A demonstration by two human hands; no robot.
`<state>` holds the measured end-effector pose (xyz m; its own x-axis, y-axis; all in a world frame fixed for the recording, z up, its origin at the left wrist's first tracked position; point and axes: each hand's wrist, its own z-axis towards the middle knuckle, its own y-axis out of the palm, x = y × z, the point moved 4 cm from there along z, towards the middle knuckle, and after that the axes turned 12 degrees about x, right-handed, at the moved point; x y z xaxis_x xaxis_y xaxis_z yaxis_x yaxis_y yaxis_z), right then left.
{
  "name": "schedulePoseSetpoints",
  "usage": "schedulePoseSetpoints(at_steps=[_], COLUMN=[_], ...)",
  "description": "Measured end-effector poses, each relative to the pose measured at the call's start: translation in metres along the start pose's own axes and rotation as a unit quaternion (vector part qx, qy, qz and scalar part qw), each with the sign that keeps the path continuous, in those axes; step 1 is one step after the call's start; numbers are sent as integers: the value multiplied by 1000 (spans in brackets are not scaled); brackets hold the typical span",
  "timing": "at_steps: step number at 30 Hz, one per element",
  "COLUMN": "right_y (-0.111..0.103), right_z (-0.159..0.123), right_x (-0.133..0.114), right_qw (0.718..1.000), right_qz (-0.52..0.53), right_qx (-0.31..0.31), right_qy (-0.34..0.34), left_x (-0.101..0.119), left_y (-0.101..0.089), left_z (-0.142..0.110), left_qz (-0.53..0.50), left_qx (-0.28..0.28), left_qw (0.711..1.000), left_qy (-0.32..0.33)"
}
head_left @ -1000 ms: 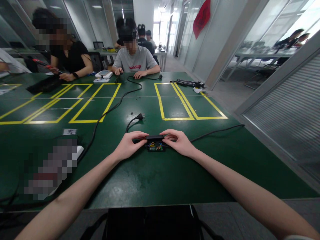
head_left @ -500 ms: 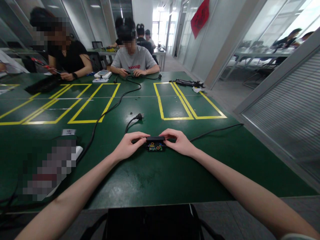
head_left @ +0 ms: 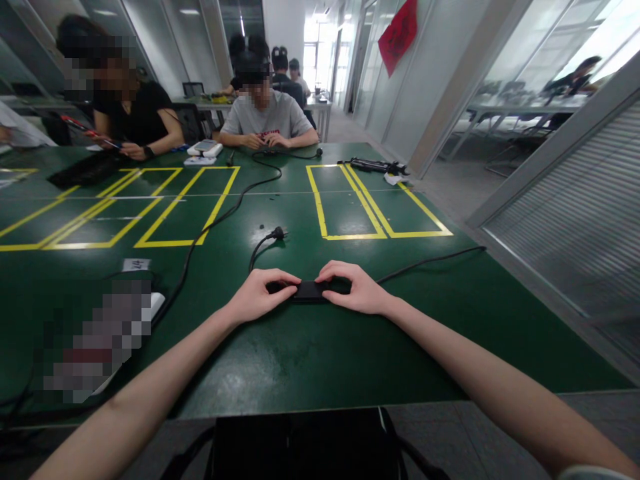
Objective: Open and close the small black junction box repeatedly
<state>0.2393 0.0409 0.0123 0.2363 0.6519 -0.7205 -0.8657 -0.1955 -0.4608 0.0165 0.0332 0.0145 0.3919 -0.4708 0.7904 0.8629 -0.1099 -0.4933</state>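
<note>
A small black power adapter case (head_left: 311, 291) lies on the green table in front of me, its flat cover on top and the circuit board out of sight beneath. My left hand (head_left: 259, 294) grips the case's left end between thumb and fingers. At the right end, my right hand (head_left: 356, 287) holds the cover the same way. Behind my left hand, a short black cord ends in a mains plug (head_left: 279, 233). Another black cable (head_left: 430, 263) runs out to the right from behind my right hand.
On the left of the table (head_left: 280, 373) is a blurred-out object (head_left: 107, 333) with a white edge, beside a long black cord (head_left: 187, 257). Yellow tape (head_left: 355, 237) marks rectangles further back. Across sit two people, one handling a small object; a black folded device (head_left: 377, 165) lies at far right.
The cover, tilted up behind the bare circuit board before, now lies flat over it. Both my hands came down with it. The person opposite has brought both hands together.
</note>
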Motion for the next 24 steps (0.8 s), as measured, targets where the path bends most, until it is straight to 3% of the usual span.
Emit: schedulePoseSetpoints(at_steps=[9, 18, 24], right_y=[4, 8, 12], right_z=[-4, -8, -6], right_x=[-2, -16, -14], right_qw=[996, 982, 977], right_qz=[-73, -144, -182], right_qx=[-46, -22, -4], right_qy=[28, -119, -108], left_x=[6, 10, 15], left_y=[0, 8, 9], left_z=[-1, -3, -6], left_qz=[77, 205, 215], left_qx=[-23, -30, -1], left_qw=[994, 969, 961], left_qy=[71, 132, 174])
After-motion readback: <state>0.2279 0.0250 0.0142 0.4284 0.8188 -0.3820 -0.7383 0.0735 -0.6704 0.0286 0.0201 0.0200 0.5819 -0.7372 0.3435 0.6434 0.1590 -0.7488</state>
